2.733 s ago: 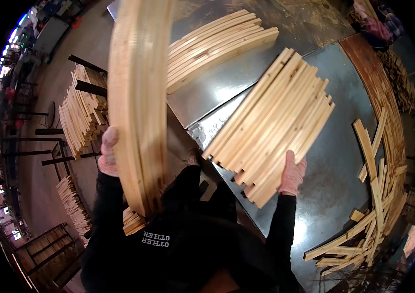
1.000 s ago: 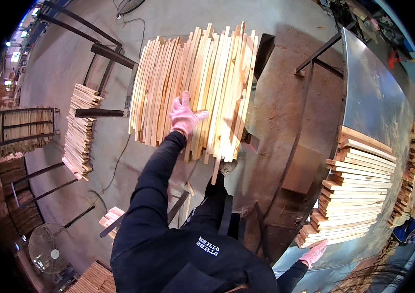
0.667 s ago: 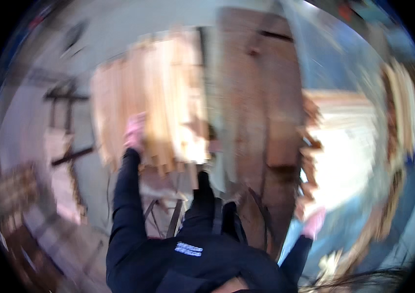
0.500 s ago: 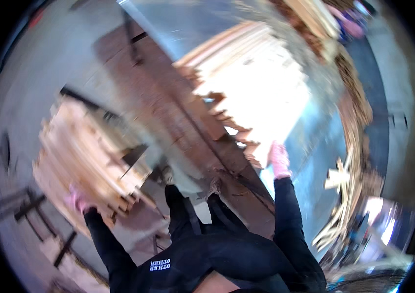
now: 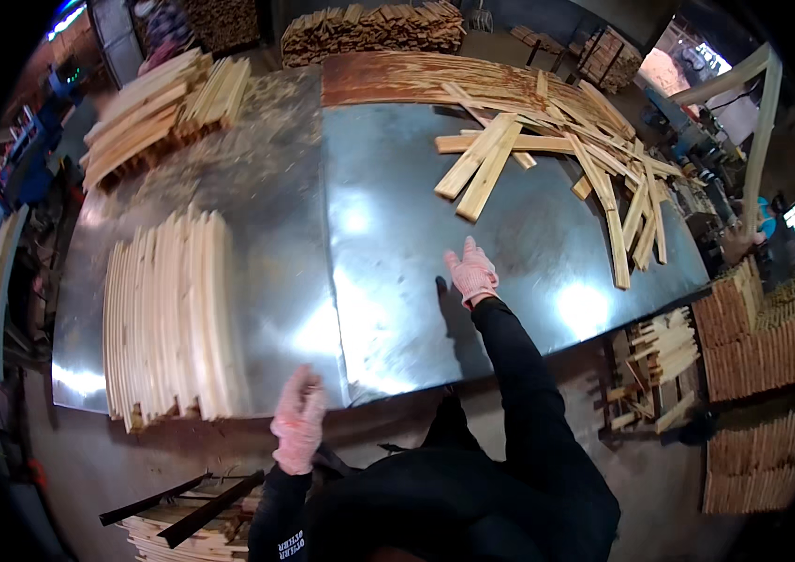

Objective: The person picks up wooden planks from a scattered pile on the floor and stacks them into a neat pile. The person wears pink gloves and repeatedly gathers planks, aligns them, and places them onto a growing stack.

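My right hand (image 5: 473, 272), in a pink knitted glove, hovers over the metal-topped table (image 5: 388, 281) with its fingers stretched out and nothing in them. Just beyond its fingertips lie two light wooden boards (image 5: 482, 169), side by side and slanted across another board. My left hand (image 5: 298, 423), gloved the same way, is near the table's front edge. Its fingers are loosely extended, slightly blurred, and hold nothing that I can see. To its left, a row of wooden boards (image 5: 171, 314) lies lined up close together on the table, apart from the hand.
A loose heap of boards (image 5: 618, 187) covers the table's far right. More boards (image 5: 149, 112) are stacked at the far left, where a person (image 5: 165, 26) stands behind. Below the front edge at left is a black-barred rack (image 5: 182, 510) with boards. Board stacks (image 5: 763, 347) stand at right.
My view has swung right, toward the loose heap. My right hand has left the table's lined-up boards, and my left hand has come away from the lower stack at left.
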Motion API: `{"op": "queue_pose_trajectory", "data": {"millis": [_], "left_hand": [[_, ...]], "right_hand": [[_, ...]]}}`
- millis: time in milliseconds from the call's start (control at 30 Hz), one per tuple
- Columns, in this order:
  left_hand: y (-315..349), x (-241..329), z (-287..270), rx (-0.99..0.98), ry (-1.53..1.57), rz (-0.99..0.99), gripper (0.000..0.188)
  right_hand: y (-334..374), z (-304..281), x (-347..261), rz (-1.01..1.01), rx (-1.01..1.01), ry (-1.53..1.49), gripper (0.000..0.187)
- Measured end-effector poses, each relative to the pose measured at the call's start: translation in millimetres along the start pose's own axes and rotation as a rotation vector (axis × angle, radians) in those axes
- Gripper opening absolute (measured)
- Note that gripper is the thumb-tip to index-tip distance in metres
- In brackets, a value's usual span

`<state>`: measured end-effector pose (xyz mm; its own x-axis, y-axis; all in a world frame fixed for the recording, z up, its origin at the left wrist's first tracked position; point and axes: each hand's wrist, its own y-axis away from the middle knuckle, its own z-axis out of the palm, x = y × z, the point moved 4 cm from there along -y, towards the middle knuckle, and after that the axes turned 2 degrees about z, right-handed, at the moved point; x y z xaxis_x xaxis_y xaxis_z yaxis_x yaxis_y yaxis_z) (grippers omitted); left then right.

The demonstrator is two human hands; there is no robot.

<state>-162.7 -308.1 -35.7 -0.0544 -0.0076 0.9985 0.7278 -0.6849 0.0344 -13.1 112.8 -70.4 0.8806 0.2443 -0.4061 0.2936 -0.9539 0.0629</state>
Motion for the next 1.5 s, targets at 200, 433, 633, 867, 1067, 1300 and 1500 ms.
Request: {"op": "queue_pose_trajectory", "data": {"millis": [200, 433, 633, 867, 1067, 1300, 1500], "left_hand": [[-45, -50, 217, -0.218, -0.231, -0.227, 0.049], [-134, 0, 264, -0.099, -0.472, -0.306, 0.052], [-285, 18, 360, -0.090, -1.071, -0.005, 0.094], [-399, -65, 410, -0.270, -1.441, 0.136, 0.064], [-245, -59, 422, -0.684, -0.413, -0.484, 0.047], [-153, -95, 487, -0.338, 0.029, -0.640, 0.059], [-129, -57, 529, -0.011, 0.363, -0.774, 0.046]], "right_hand": [[-180, 11, 18, 0.241, 0.067, -0.003, 0.108], [-219, 2, 63, 0.234, -0.059, -0.288, 0.106], [-108, -3, 159, 0.637, -0.936, -2.204, 0.070], [-110, -102, 209, 0.463, -1.083, -2.006, 0.073], [-133, -86, 252, 0.367, -0.661, -1.446, 0.060], [-125, -111, 205, -0.749, -0.667, -0.237, 0.051], [-449, -164, 178, -0.998, -0.109, 0.434, 0.087]]}}
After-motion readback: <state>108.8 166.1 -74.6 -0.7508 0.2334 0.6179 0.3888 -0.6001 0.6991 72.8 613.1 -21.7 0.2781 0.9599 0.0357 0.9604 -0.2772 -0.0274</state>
